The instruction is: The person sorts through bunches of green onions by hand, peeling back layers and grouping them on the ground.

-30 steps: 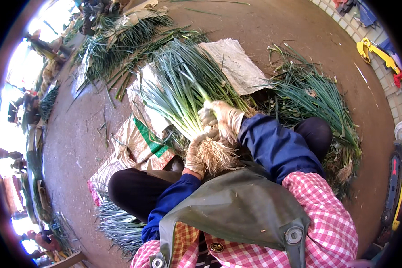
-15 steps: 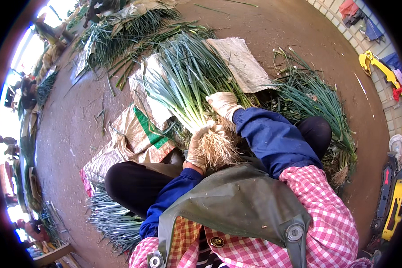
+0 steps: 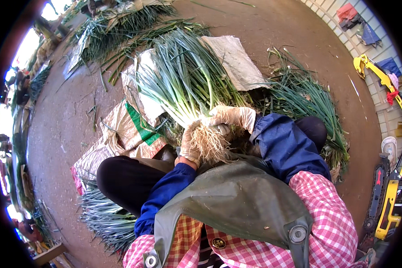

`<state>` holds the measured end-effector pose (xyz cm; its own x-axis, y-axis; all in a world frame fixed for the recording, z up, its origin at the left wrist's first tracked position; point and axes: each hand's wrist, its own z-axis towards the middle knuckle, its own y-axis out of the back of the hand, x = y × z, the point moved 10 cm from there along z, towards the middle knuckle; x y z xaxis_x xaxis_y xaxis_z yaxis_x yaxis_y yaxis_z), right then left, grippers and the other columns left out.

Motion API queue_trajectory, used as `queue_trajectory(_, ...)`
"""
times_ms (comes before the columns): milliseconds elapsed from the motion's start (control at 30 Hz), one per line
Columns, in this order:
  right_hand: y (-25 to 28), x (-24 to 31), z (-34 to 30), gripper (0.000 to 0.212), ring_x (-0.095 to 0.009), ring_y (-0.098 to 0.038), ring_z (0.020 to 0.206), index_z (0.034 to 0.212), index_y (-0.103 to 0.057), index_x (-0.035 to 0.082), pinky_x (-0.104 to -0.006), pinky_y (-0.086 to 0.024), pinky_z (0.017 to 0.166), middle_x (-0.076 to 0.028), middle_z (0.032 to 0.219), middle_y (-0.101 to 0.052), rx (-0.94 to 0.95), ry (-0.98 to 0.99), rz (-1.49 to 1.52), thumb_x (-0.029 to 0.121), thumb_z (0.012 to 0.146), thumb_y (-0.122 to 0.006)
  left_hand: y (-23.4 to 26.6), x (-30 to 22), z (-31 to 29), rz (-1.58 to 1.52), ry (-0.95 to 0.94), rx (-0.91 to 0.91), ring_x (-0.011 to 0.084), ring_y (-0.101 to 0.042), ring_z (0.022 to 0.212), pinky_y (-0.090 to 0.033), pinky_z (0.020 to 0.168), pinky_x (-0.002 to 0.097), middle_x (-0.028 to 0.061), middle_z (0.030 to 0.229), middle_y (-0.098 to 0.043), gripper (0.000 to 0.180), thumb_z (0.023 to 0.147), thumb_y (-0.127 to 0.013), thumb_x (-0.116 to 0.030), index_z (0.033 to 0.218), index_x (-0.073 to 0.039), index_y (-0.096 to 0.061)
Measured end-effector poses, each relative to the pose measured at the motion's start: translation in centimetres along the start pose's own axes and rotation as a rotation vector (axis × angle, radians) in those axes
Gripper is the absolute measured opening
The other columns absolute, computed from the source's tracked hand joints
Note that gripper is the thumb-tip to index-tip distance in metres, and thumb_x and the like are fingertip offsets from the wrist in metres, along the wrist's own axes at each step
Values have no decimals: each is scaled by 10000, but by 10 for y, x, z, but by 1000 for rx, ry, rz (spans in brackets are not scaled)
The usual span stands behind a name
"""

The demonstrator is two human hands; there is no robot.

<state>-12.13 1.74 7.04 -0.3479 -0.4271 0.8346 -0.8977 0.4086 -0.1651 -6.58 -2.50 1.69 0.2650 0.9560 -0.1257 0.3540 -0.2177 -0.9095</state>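
A thick bunch of green onions [image 3: 183,85] lies in front of me, its dark leaves fanning away and its pale stems and stringy roots [image 3: 211,144] pointing toward my lap. Around the root end from the left wraps my left hand [image 3: 189,145], in a pale glove, closed on the bunch. My right hand [image 3: 231,117], gloved as well, is closed on the pale stems just above the roots, beside the left. Its fingertips are partly hidden among the stems.
A pale woven sack [image 3: 234,62] lies beneath the bunch, and a sack with a green stripe [image 3: 120,134] is at the left. More green onions are heaped at the right [image 3: 306,102] and lower left [image 3: 107,219]. Yellow machinery [image 3: 386,205] stands at the far right.
My right hand has come down from the middle of the stems to just above the roots, closer to my left hand. The left still grips the bunch. The whole view has shifted slightly.
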Motion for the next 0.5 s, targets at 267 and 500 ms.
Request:
queue_trajectory(267, -84, 6, -34, 313, -145, -627, 619, 909, -635, 14, -270, -518, 570, -87, 756, -657, 434, 39, -229, 323, 857, -635, -17, -3, -16, -96, -7, 65, 271, -604, 962, -480, 901, 413, 108, 1054, -631, 369, 875, -561, -320, 1119, -45, -588)
queue_trajectory(500, 95, -44, -13, 301, -154, -633, 668, 1089, -595, -29, -288, -543, 605, -80, 803, -644, -376, 196, 464, 216, 947, -494, -11, -4, 3, -31, -10, 23, 266, -643, 844, -528, 808, 389, 157, 973, -656, 297, 884, -540, -208, 1087, 3, -584)
